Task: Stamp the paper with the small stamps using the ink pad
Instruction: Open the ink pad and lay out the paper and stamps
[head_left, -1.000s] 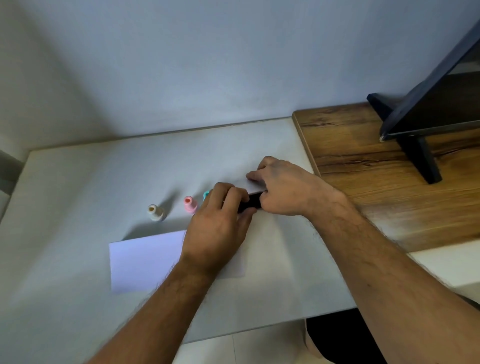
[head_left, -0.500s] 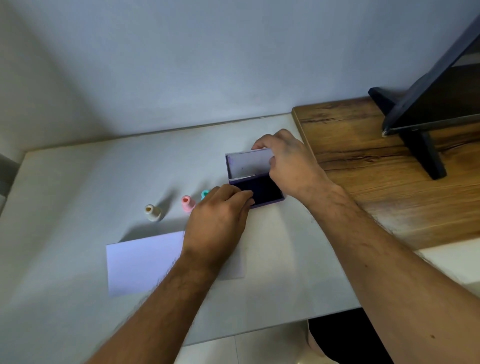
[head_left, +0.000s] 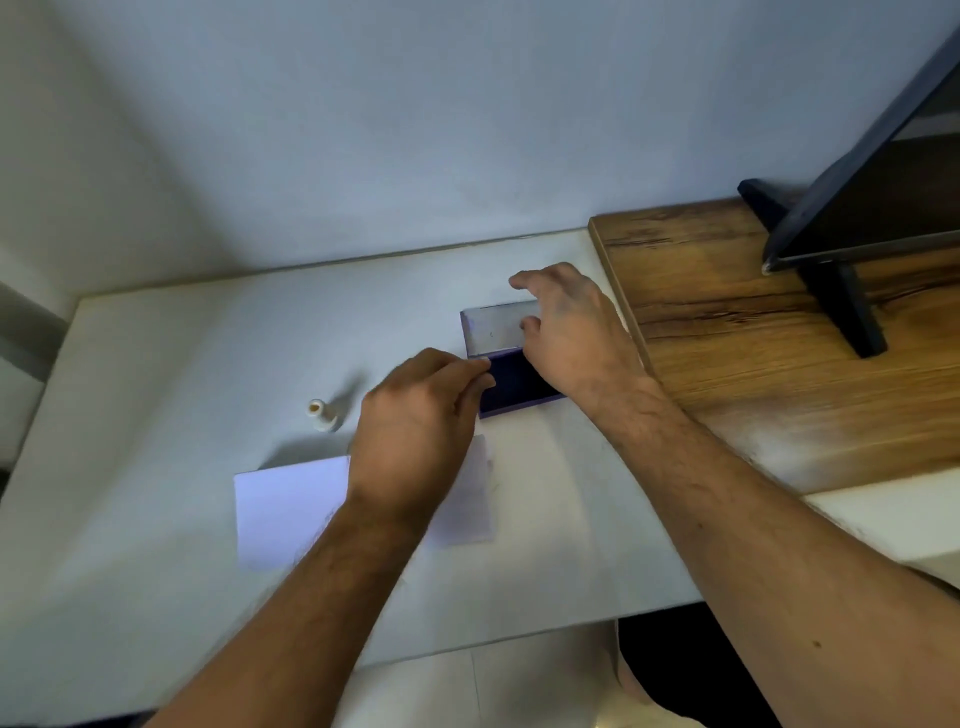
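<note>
Since a moment ago I've laid the lid (head_left: 496, 326) right back under my right hand (head_left: 571, 332), fingers spread; my left hand (head_left: 415, 431), loosely curled, steadies the ink pad (head_left: 514, 384). Ink exposed, white stamp (head_left: 322, 415) next, beyond the paper (head_left: 285, 509).

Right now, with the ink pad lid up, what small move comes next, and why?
Probably take the left hand off the ink pad and reach for the cream stamp to its left. The lid is tipped back under the right hand, the dark pad is exposed, and the paper lies ready.
</note>
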